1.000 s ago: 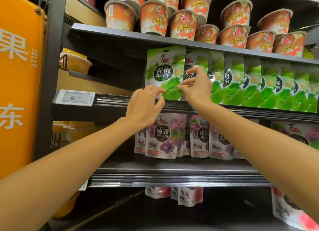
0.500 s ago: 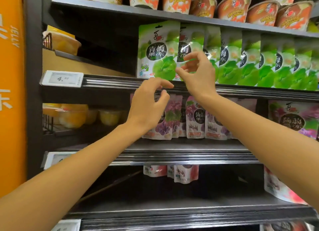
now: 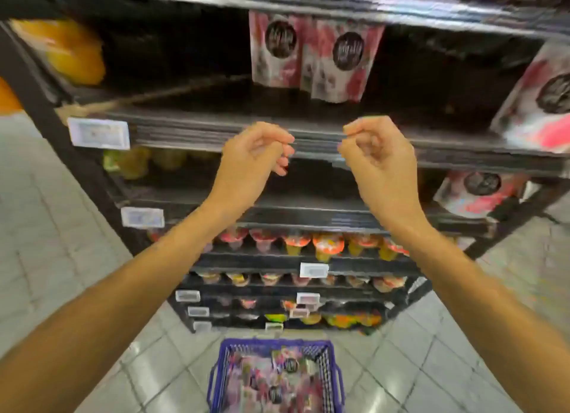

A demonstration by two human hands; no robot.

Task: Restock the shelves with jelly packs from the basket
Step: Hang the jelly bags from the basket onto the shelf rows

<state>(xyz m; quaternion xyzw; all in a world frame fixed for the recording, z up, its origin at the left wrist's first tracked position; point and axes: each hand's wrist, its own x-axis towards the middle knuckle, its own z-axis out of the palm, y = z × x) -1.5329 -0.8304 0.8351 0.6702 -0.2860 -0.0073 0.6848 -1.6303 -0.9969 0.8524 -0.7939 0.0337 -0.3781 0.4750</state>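
A blue wire basket (image 3: 274, 343) stands on the floor at the bottom of the view, filled with several jelly packs (image 3: 277, 378). My left hand (image 3: 253, 156) and my right hand (image 3: 376, 156) hover side by side in front of a dark shelf edge (image 3: 185, 131), fingers loosely curled, holding nothing. Behind them two pink-red jelly packs (image 3: 308, 54) stand upright on the shelf, with dark bare space on both sides. Another pink pack (image 3: 536, 97) leans at the far right. The picture is blurred by motion.
A further pink pack (image 3: 475, 193) lies on the shelf below, at the right. Lower shelves hold rows of small jelly cups (image 3: 308, 243). Yellow cups (image 3: 138, 162) sit at the left. A price tag (image 3: 98, 133) hangs on the shelf edge. Grey floor tiles (image 3: 46, 227) flank the rack.
My view has swung down from the green packs to the lower shelves and the basket. Both hands have let go of the green pack and dropped, fingers curling loosely.
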